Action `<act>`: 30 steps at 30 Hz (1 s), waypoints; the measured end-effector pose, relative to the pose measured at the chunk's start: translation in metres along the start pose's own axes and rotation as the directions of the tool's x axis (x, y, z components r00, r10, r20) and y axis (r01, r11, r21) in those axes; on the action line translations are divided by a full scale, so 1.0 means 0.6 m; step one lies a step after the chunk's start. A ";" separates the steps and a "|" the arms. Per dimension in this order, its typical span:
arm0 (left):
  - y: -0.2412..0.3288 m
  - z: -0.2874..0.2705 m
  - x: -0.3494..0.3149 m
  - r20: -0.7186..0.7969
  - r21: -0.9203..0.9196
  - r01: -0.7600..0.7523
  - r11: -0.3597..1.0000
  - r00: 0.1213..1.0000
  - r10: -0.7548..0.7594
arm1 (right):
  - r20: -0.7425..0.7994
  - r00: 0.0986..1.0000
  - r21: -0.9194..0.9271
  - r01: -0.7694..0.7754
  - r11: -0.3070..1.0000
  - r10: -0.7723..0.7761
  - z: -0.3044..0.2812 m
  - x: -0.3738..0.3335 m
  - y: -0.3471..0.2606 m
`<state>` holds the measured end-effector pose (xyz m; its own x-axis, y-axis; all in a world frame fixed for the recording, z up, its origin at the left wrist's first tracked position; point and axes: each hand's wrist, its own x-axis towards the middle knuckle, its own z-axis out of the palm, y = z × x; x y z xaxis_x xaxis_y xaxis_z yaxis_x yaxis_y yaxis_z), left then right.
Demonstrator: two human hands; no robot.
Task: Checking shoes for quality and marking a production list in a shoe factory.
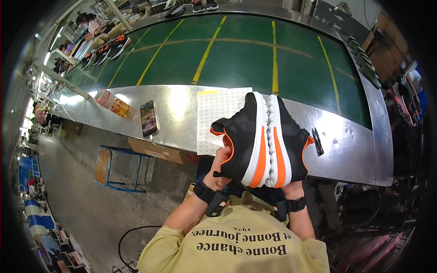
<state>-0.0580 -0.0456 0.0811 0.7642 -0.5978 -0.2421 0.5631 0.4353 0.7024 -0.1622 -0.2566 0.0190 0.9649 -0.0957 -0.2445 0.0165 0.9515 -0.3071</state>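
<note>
Two black sneakers with white and orange soles are held up in front of me, their soles pressed together. The left sneaker (240, 136) is in my left hand (220, 170), whose fingers reach into its orange-lined heel opening. Under the heel of the right sneaker (293, 136) is my right hand (293, 188), closed on it; most of its fingers are hidden behind the shoe. Beneath the pair, a white sheet of small printed labels (207, 134) lies on the metal tabletop (177, 129). Black straps with small devices circle both wrists.
A phone (149, 119) and a bottle of amber drink (111, 103) lie left; a black pen (317, 141) lies right. Beyond runs a green conveyor belt (241, 54) with yellow stripes, carrying more sneakers (109, 49) far left. A stool (119, 167) stands on the floor.
</note>
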 end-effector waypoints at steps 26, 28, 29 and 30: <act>0.063 0.055 0.005 0.385 0.923 -0.211 -0.322 0.529 0.756 | 0.574 0.605 -0.812 0.339 -0.474 -0.552 0.105 0.003 -0.070; 0.064 0.061 0.018 0.320 0.939 -0.284 -0.194 0.517 0.794 | 0.569 0.602 -0.820 0.370 -0.436 -0.559 0.108 0.010 -0.076; 0.057 0.072 0.034 0.201 0.935 -0.354 0.010 0.552 0.809 | 0.355 0.701 -0.912 0.405 -0.064 -0.618 0.108 0.010 -0.083; 0.042 0.061 0.052 0.089 0.895 -0.393 0.210 0.619 0.780 | 0.143 0.808 -0.861 0.386 0.331 -0.572 0.113 0.019 -0.080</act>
<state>-0.0312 -0.0777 0.1155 0.8846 -0.0906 0.4575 -0.4637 -0.2758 0.8420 -0.1342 -0.2837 0.0936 0.8076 -0.5795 0.1092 0.1526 0.0265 -0.9879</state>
